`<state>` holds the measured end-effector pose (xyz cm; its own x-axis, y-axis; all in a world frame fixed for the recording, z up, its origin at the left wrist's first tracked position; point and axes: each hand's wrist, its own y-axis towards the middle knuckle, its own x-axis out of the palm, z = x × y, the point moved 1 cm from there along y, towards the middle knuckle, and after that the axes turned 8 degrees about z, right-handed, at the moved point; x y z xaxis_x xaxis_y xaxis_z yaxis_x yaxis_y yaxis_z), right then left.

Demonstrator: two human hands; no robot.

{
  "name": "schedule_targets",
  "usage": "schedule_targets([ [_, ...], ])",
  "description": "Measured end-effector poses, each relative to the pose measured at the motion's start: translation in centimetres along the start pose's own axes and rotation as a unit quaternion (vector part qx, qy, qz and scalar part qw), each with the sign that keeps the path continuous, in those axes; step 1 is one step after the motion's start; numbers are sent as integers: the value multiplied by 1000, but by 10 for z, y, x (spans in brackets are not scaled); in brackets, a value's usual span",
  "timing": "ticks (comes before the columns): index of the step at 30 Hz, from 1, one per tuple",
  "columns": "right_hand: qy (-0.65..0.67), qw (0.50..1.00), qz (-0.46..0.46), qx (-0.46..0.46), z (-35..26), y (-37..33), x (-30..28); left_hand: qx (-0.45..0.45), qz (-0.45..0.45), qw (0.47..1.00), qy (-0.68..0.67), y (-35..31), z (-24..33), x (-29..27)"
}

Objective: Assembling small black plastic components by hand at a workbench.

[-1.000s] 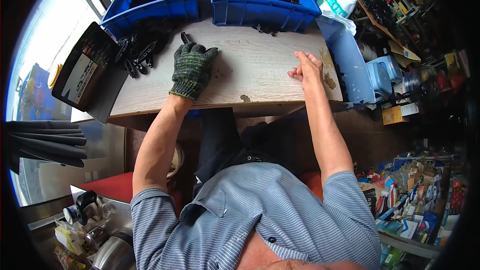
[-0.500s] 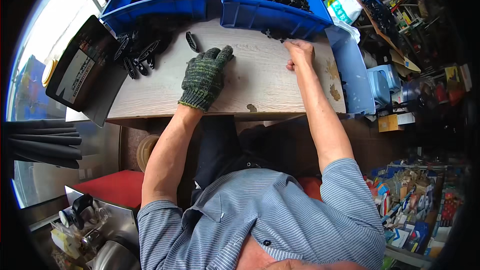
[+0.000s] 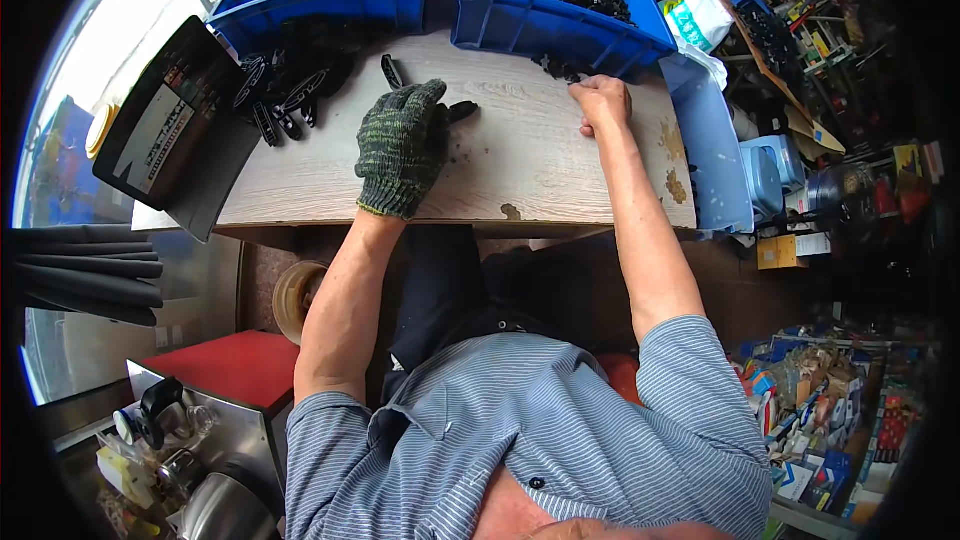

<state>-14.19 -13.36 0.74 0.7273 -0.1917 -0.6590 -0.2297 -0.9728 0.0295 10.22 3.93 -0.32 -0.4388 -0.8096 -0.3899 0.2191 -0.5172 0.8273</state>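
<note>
My left hand (image 3: 400,150), in a dark green and black knitted glove, is closed over the table. A black plastic piece (image 3: 462,111) sticks out from its right side. Just beyond the glove lies another elongated black plastic part (image 3: 391,71) with a slotted face. My bare right hand (image 3: 603,103) has its fingers bent together at the edge of a small heap of black bits (image 3: 560,68), in front of the right bin; whatever is between the fingertips is hidden. Several black oval-framed parts (image 3: 305,91) lie in a pile at the far left.
Two blue bins (image 3: 565,37) (image 3: 325,10) filled with black parts stand along the back of the wooden table (image 3: 530,170). A dark propped-up panel (image 3: 160,130) stands at the left edge. A light blue tub (image 3: 712,155) adjoins the right edge.
The gloved left hand has turned and shifted slightly left, bringing the black piece beside it further into view. My right hand stays by the small black bits.
</note>
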Motion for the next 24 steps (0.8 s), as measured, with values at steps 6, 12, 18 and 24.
schedule_targets([
  [6,101,994,-41,24,16,1,-6,-36,5,999,-39,-6,9,-4],
  [12,144,983,-93,73,18,-24,-19,-175,-33,955,-236,-30,47,28],
  [18,167,973,-148,55,22,-52,-31,-359,-205,857,-306,-16,54,85],
  [24,172,974,-146,-13,30,-65,-25,-327,-264,878,-227,13,54,129],
])
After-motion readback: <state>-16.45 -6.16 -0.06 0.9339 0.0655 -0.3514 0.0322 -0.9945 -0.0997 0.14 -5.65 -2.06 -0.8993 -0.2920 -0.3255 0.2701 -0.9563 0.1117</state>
